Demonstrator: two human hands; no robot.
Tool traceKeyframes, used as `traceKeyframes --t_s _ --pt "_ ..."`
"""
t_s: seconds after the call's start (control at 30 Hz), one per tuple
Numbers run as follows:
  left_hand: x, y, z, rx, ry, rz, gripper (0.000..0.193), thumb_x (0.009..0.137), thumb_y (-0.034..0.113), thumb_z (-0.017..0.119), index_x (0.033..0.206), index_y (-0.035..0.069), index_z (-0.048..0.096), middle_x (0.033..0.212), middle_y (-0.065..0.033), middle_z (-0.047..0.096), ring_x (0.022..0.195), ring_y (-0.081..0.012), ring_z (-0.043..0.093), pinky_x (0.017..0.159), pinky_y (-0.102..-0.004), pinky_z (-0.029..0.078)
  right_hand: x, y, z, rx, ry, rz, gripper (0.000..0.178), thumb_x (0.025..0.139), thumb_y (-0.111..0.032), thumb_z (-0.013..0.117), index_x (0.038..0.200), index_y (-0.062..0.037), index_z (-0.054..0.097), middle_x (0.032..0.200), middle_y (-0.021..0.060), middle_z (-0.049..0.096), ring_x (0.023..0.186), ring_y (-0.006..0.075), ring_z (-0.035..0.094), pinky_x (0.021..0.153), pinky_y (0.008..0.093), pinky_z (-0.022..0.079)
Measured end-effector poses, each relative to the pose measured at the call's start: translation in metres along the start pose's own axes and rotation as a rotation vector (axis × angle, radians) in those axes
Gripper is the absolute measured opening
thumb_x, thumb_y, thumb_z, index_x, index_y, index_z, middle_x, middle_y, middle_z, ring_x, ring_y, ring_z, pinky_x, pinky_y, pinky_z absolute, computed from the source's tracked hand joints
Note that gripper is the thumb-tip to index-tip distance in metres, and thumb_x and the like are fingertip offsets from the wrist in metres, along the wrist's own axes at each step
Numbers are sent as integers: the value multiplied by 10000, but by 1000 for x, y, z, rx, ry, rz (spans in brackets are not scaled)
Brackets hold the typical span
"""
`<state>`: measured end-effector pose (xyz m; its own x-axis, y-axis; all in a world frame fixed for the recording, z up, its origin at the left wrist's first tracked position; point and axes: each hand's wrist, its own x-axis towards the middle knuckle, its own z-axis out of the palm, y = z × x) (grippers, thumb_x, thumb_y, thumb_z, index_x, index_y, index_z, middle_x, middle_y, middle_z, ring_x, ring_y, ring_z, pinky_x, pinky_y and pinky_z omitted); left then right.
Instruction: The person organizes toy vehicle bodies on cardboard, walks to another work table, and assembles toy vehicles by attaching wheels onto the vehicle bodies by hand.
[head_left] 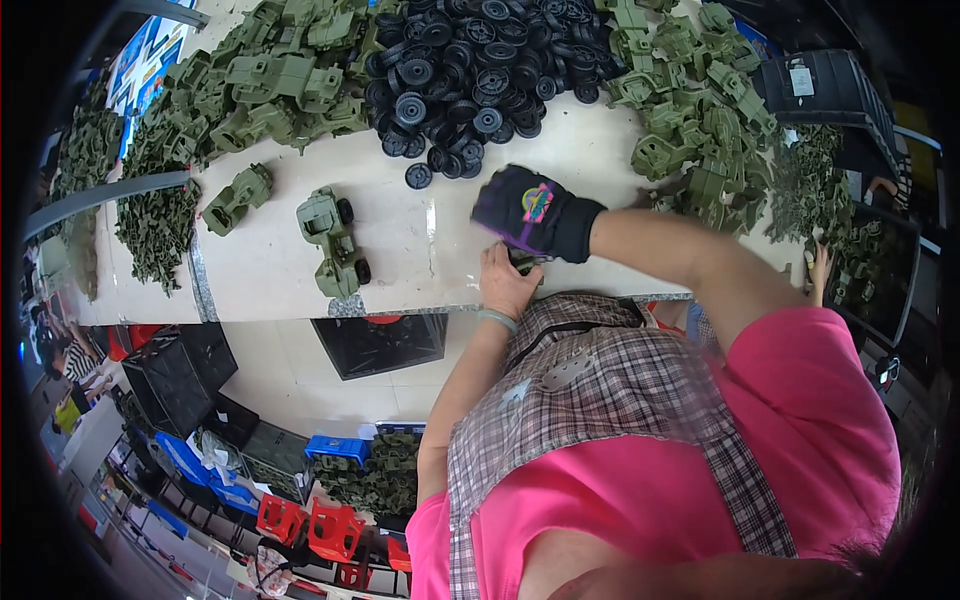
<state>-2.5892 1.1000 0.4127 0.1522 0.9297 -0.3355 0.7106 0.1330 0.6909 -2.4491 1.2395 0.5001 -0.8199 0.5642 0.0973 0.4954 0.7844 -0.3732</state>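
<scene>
My left hand (507, 287) is bare, with a pale band at the wrist, and its fingers close round a green plastic toy vehicle part (525, 263) at the table's near edge. Most of that part is hidden by my hands. Just above it, my right hand (532, 212) wears a dark glove with purple trim and a bright patch. Its fingers are curled downward and slightly blurred; what they grip is hidden. To the left lies a green toy vehicle body (330, 240) with black wheels along its right side. Farther left sits another green body (238, 200).
A heap of black toy wheels (480, 80) covers the table's far middle. Green vehicle parts are piled at far left (285, 80) and right (710, 120). Small green pieces (155, 235) lie at the left. Below the edge stands a black crate (380, 345); red stools (335, 530) are beyond.
</scene>
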Motion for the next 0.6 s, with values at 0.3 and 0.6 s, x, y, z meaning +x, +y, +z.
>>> traceKeyframes --t_s 0.3,0.6 --pt "3 9 -2 -42 67 10 625 722 340 864 1136 -60 622 1106 -230 655 1130 -438 566 1024 -502 472 -5 -2 -9 -84 5 69 262 845 -282 643 1049 -122 683 998 95 672 957 297 648 868 441 505" --pt "-16 38 10 -897 198 -498 462 861 269 881 1132 -23 646 1134 -136 685 1025 -267 650 908 -363 521 -16 61 -13 109 576 674 375 826 -127 760 1173 -54 639 1108 191 660 1059 400 624 919 481 508"
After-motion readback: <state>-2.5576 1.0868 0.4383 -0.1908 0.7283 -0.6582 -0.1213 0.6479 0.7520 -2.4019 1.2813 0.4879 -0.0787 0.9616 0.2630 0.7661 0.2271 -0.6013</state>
